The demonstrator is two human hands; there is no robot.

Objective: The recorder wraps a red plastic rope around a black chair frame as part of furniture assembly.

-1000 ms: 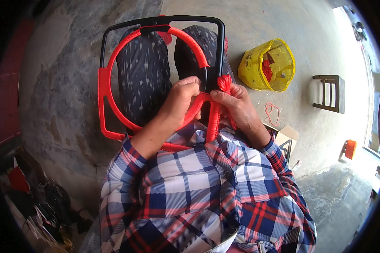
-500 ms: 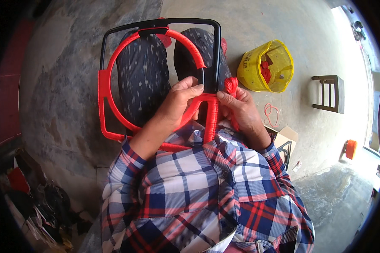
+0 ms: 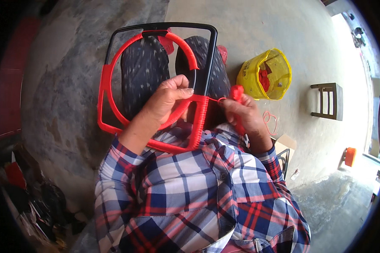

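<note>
A black frame (image 3: 213, 50) with rounded corners and a ring inside it rests over my lap. Red cord wraps most of its lower part and much of the ring (image 3: 185, 47), while the top bar and a stretch on the right stay bare black. My left hand (image 3: 166, 100) is closed on the frame near the right-hand junction of ring and side bar, thumb on top. Just right of the frame, my right hand (image 3: 245, 114) grips a bundle of red cord (image 3: 237, 92). A short taut strand runs from this hand to the wrapped corner.
A yellow bucket (image 3: 250, 78) with red cord inside stands on the floor at the right. Beyond it is a dark stool (image 3: 338, 101). Loose red cord (image 3: 270, 122) and a cardboard box (image 3: 288, 142) lie nearer me. Mixed clutter (image 3: 38, 206) fills the lower left.
My right hand has moved away from the frame with the cord bundle, and a strand now shows stretched between them. The frame and my left hand have shifted slightly left and tilted.
</note>
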